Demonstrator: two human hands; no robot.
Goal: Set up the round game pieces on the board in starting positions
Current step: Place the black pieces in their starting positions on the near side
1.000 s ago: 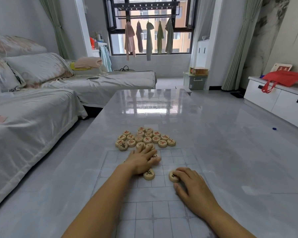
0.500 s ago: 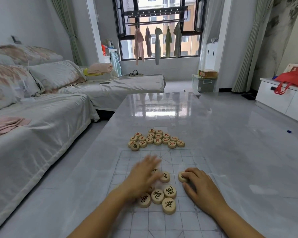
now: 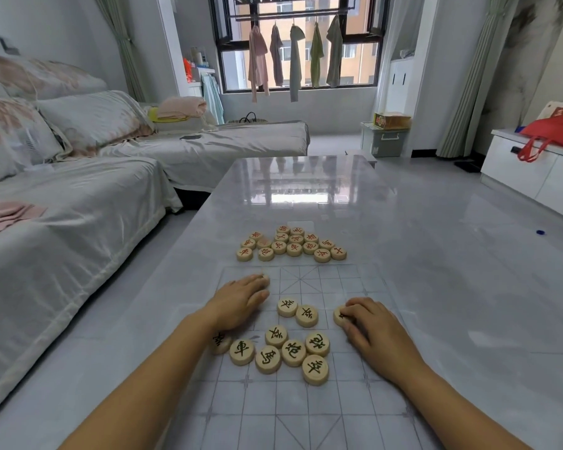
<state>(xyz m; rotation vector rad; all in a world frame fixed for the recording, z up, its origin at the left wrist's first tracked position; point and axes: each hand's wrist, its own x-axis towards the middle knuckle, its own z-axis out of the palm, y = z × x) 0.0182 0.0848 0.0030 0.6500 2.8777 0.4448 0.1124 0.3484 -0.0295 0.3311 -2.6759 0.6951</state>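
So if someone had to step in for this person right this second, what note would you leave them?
Left hand: flat on the pale gridded board, fingertips at a partly hidden piece near its far left corner.
Right hand: fingers on one round wooden piece.
Black-lettered wooden pieces: loose cluster mid-board.
Red-lettered wooden pieces: heaped on the grey table beyond the board.
Done: colours separated.
Left: place every piece on its starting point.
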